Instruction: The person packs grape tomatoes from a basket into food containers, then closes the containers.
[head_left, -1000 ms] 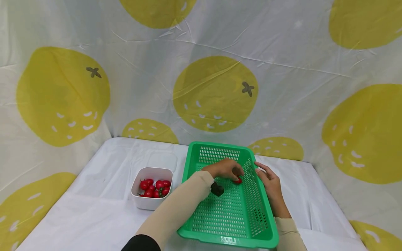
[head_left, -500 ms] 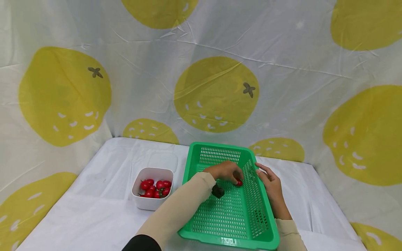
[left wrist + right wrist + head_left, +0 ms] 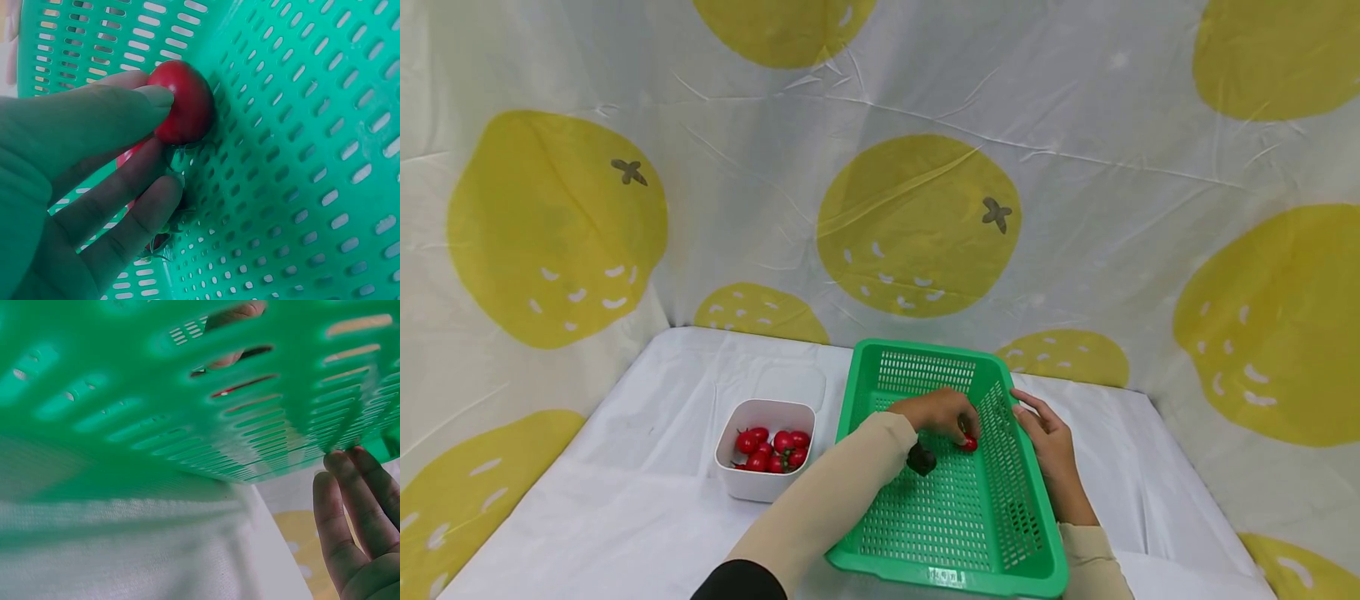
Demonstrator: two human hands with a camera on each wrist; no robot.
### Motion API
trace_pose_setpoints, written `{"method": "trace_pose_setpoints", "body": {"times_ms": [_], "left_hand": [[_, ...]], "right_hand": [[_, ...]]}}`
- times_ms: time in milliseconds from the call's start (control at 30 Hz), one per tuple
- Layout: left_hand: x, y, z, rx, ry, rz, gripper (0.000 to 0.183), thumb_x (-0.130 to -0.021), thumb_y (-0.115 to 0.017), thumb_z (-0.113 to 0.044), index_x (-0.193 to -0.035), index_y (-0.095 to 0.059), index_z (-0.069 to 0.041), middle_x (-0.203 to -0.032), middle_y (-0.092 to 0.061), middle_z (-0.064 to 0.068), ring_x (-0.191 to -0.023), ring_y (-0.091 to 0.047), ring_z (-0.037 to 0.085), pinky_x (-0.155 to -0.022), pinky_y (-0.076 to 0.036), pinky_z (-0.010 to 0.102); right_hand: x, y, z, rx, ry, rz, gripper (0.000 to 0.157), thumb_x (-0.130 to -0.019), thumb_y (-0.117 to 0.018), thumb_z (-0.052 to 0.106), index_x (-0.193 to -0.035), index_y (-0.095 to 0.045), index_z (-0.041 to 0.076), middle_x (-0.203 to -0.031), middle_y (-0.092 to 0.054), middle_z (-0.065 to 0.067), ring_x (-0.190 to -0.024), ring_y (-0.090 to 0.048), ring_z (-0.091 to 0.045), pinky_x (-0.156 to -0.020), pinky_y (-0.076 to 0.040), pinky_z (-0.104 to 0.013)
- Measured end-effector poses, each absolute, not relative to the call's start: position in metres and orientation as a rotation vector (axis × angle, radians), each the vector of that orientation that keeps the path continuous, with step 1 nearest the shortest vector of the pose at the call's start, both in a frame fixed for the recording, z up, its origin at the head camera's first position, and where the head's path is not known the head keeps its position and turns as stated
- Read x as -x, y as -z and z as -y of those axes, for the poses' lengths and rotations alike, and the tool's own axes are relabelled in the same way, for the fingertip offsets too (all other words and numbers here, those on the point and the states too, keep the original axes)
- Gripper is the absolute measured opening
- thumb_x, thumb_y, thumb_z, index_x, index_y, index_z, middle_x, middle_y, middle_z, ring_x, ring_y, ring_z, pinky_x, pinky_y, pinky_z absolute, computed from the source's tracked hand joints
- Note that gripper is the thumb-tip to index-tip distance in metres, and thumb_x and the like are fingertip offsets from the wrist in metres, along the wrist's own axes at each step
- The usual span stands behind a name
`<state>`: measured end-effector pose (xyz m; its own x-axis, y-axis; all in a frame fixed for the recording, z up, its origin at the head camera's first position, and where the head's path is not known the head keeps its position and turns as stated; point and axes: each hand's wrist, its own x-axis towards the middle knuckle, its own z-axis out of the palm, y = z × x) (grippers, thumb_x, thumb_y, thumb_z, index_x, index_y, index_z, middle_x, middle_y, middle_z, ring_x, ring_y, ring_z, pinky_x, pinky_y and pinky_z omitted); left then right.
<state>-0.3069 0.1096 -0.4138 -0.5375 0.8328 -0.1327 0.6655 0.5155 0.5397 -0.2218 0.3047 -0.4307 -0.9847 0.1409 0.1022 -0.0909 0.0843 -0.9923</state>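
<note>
Basket (image 3: 951, 577) of green mesh, long axis running away from the body, white box (image 3: 752, 486) near its left side. At the outer right rim, right hand (image 3: 1051, 450) with straight, ungripping fingers; inside and nearer, left hand (image 3: 940, 412) narrowed to a thumb-and-finger pinch. Between those tips, red tomato (image 3: 187, 106), low beside the basket's right wall.

A glossy, rounded red tomato (image 3: 184, 103) was pinched by the left hand (image 3: 938, 412), low inside a green perforated basket (image 3: 951, 577), right of centre in the head view. More red fruit (image 3: 127, 155) showed partly hidden behind the fingers, left of centre in the left wrist view. The basket stood mouth up, its right side touched by the right hand (image 3: 1052, 450).
</note>
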Motion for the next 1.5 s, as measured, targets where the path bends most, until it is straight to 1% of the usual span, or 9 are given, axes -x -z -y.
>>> {"method": "trace_pose_setpoints", "body": {"times_ms": [367, 767, 933, 1100, 1500], "left_hand": [[0.305, 0.413, -0.109, -1.196, -0.637, -2.345, 0.018, -0.087, -0.071, -0.010, -0.104, -0.074, -0.013, -0.096, -0.069, -0.007, -0.085, -0.061, 0.003, -0.071, -0.049, 0.015], [0.305, 0.417, -0.110, -1.134, -0.567, -2.354, 0.019, -0.086, -0.073, -0.015, -0.104, -0.074, -0.020, -0.095, -0.066, -0.010, -0.088, -0.059, 0.005, -0.071, -0.049, 0.019], [0.305, 0.419, -0.110, -1.107, -0.566, -2.356, 0.020, -0.085, -0.073, -0.015, -0.105, -0.074, -0.021, -0.095, -0.065, -0.011, -0.089, -0.058, 0.005, -0.071, -0.049, 0.019], [0.304, 0.419, -0.110, -1.099, -0.554, -2.365, 0.021, -0.085, -0.074, -0.014, -0.105, -0.074, -0.021, -0.095, -0.066, -0.011, -0.088, -0.059, 0.005, -0.071, -0.050, 0.019], [0.304, 0.420, -0.112, -1.090, -0.531, -2.394, 0.021, -0.084, -0.075, -0.016, -0.104, -0.074, -0.021, -0.095, -0.066, -0.012, -0.088, -0.059, 0.005, -0.070, -0.049, 0.019]], "right_hand": [[0.222, 0.430, -0.304, 0.057, -2.003, 2.175, 0.046, -0.096, -0.060, 0.023, -0.136, -0.052, 0.001, -0.102, -0.071, 0.008, -0.073, -0.068, -0.012, -0.059, -0.056, -0.027], [0.223, 0.430, -0.304, 0.050, -2.002, 2.170, 0.045, -0.096, -0.060, 0.023, -0.135, -0.053, 0.002, -0.102, -0.072, 0.008, -0.073, -0.068, -0.012, -0.059, -0.056, -0.028], [0.222, 0.431, -0.304, 0.047, -2.006, 2.166, 0.044, -0.096, -0.060, 0.023, -0.135, -0.054, 0.002, -0.102, -0.072, 0.007, -0.074, -0.068, -0.012, -0.060, -0.056, -0.028], [0.224, 0.432, -0.304, 0.042, -2.012, 2.154, 0.044, -0.096, -0.060, 0.022, -0.134, -0.054, 0.001, -0.099, -0.072, 0.006, -0.072, -0.069, -0.012, -0.058, -0.056, -0.028], [0.236, 0.451, -0.313, 0.037, -2.019, 2.139, 0.044, -0.096, -0.060, 0.024, -0.135, -0.055, 0.005, -0.100, -0.072, 0.007, -0.072, -0.068, -0.012, -0.058, -0.056, -0.028]]}}
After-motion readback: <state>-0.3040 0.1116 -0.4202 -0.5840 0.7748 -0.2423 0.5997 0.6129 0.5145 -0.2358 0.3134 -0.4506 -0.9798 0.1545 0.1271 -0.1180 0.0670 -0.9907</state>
